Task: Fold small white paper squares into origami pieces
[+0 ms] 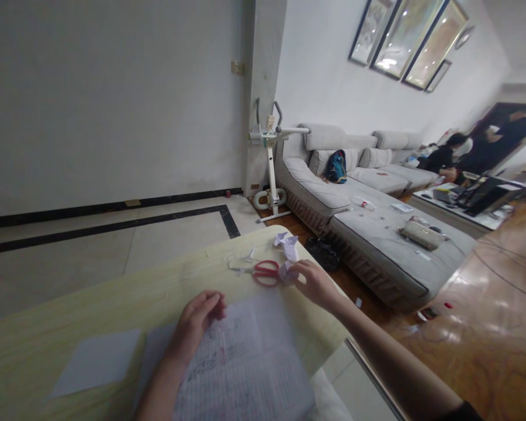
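At the table's far right end, my right hand pinches a small folded piece of pale lilac paper. Close beside that paper are the red handles of a pair of scissors, whose blades point left among white paper scraps. More folded paper pieces lie just beyond my right hand. My left hand, fingers loosely curled with nothing visible in them, is over the upper left part of a large sheet covered in writing. The sheet is blurred, so its text is unreadable.
A blank white sheet lies on the left of the pale yellow table. Past the table's right edge are a black plastic bag and a grey sofa. An exercise machine stands behind. Another person sits far right.
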A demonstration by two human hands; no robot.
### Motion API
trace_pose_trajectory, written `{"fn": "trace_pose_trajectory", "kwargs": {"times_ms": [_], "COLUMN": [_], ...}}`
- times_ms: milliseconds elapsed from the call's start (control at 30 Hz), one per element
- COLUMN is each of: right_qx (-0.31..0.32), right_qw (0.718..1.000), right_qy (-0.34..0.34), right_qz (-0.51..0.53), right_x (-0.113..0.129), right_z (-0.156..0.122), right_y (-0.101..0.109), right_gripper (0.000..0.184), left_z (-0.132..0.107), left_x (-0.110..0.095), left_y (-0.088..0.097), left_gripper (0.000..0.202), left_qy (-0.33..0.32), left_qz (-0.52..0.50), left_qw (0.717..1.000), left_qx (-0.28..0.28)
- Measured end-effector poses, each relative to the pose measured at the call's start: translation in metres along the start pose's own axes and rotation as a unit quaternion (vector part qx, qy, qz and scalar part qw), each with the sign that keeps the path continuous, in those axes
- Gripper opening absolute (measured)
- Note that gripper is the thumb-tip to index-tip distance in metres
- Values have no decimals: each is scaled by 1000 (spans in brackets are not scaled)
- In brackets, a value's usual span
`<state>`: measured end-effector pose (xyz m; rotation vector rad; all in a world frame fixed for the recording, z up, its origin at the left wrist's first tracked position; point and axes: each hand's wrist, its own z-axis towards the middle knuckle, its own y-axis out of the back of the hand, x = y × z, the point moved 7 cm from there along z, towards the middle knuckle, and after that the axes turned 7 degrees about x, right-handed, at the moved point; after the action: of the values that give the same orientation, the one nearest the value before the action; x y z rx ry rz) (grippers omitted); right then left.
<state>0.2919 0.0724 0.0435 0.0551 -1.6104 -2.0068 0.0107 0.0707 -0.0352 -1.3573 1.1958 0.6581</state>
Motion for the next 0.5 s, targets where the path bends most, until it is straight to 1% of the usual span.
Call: {"fn": "trace_pose_trajectory", "kwargs": {"times_ms": [67,133,300,400,500], "right_qx": [-7,-17,-29,-22,-23], "right_qw": [1000,1000,998,995,990], "right_qy": [0,2,-17,-27,-41], "right_qz": [3,9,56,93,132], "right_x": [2,7,11,10,7], "right_z": [-2,-4,-6,-3,-2], "right_y": [-3,-8,-15,-15,-15], "right_gripper": [15,17,32,30,25], "left_z": [0,1,2,1,-1], "left_x": [0,0,1,-2,-5], "left_y": [0,0,1,-2,-5], "left_gripper": [23,23,24,24,22], "left_qy": [-2,-3,-1,-5,-14], "left_qz": [6,8,8,26,66], "left_qw": [1000,1000,1000,1000,998], "left_qx": [0,-1,-3,2,9]}}
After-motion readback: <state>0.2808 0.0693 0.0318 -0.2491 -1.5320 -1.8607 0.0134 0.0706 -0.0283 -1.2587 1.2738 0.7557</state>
